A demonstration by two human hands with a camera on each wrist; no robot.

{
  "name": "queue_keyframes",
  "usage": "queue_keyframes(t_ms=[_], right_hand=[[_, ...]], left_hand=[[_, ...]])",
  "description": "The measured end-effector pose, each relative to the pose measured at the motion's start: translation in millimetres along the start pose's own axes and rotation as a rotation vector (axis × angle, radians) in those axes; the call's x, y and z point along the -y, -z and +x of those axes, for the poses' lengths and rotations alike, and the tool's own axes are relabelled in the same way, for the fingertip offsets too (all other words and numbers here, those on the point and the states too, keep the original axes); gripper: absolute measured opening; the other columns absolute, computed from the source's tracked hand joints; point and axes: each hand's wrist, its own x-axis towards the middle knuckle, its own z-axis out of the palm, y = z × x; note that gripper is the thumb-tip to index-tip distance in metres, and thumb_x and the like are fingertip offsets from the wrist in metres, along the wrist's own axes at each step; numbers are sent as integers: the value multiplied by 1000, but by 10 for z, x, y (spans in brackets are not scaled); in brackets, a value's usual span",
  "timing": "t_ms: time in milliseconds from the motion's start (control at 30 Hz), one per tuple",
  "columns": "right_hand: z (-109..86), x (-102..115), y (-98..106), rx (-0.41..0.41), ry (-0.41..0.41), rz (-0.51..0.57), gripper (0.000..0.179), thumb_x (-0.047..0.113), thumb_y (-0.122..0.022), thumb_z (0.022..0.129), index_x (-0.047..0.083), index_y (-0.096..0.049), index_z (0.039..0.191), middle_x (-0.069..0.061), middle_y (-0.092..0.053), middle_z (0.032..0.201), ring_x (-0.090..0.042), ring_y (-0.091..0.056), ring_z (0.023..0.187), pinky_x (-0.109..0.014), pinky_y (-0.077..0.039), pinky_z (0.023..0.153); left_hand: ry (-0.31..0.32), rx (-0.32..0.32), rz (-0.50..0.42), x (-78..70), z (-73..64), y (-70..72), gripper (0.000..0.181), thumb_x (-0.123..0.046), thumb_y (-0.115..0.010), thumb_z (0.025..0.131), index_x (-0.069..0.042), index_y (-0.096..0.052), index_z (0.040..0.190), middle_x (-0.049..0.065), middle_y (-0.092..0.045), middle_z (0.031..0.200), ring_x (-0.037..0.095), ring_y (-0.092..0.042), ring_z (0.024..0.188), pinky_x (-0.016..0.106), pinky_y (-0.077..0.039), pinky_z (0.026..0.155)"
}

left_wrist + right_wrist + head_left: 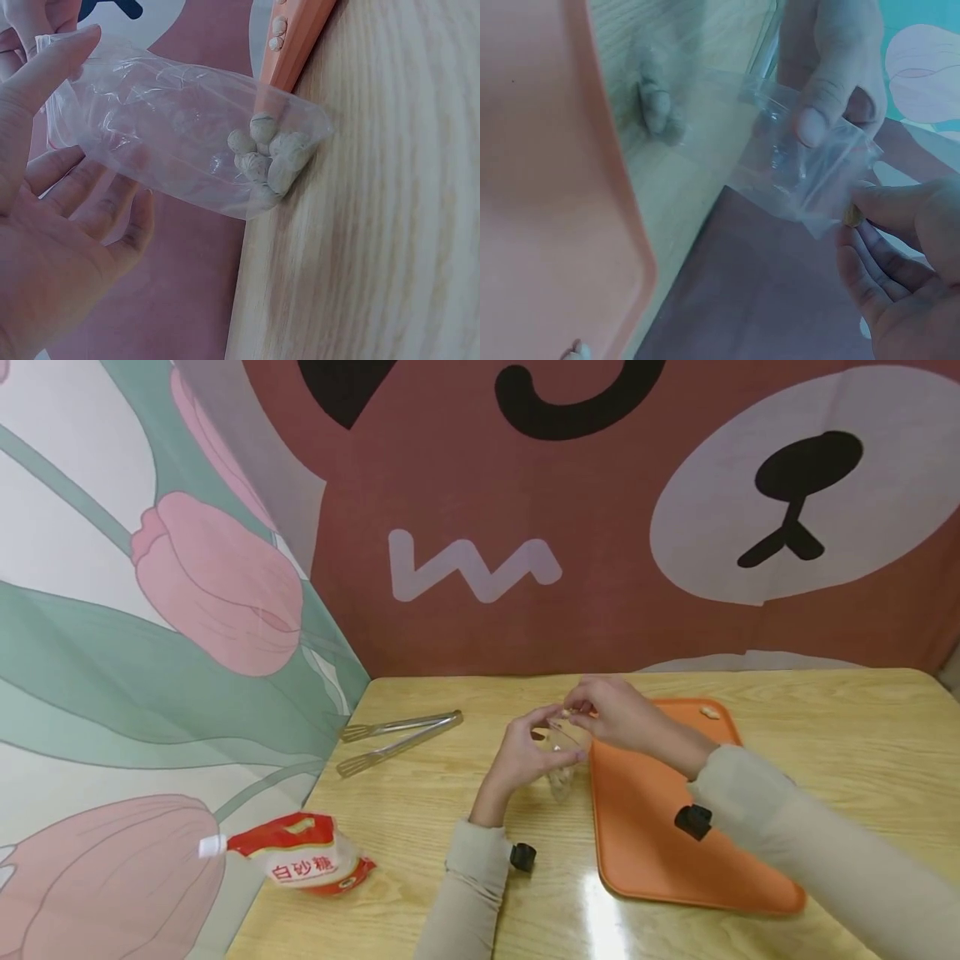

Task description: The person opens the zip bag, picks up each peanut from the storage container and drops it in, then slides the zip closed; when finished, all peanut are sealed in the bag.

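Two bare hands work over a wooden table (427, 827). The left hand (517, 756) grips the mouth of a clear plastic bag (172, 127), its thumb on one side and fingers on the other, while the right hand (611, 714), at 2 o'clock from it, pinches a small tan piece (853, 215) at the opening. Rounded pale pieces (262, 169) sit gathered in the bag's lower end, near the table. Just beside the bag, between 3 and 4 o'clock, lies an orange board (660, 835), more pieces (708, 713) near its far edge between 12 and 1. Metal tongs (401, 745) lie spread at 9 o'clock from the bag, and a red-and-white packet (307, 856) with a white cap rests between 8 and 9.
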Motion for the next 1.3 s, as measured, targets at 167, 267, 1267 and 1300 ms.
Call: queue_keyframes(t_ms=[167,267,1267,1300], right_hand=[[-31,-12,-33,22,-39,17,18,2,-78,85,2,-77,103,-2,-65,88,-16,-64,78,-35,-56,69],[-33,-9,-45,22,-50,22,18,5,-78,86,4,-77,103,-1,-64,88,-15,-63,79,-36,-56,70],[-326,-824,193,18,-229,-22,19,3,-74,87,-8,-72,102,-15,-68,92,-27,-64,81,-46,-55,73],[-352,-880,184,25,-238,-19,18,3,-74,88,-8,-72,102,-15,-69,91,-27,-65,80,-46,-55,72]], left_hand=[[3,19,-8,-15,8,-17,72,-28,-88,77,-10,-58,140,-4,-60,133,12,-56,109,46,-49,94],[0,12,13,-21,12,-21,71,-28,-88,77,-10,-59,139,-5,-61,131,12,-56,108,42,-50,93],[2,9,-7,-6,-1,-14,72,-28,-87,78,-13,-56,141,-7,-62,128,11,-56,109,35,-48,92],[0,10,-7,-6,-3,-14,72,-28,-87,78,-13,-56,142,-7,-62,128,11,-56,109,35,-48,92]])
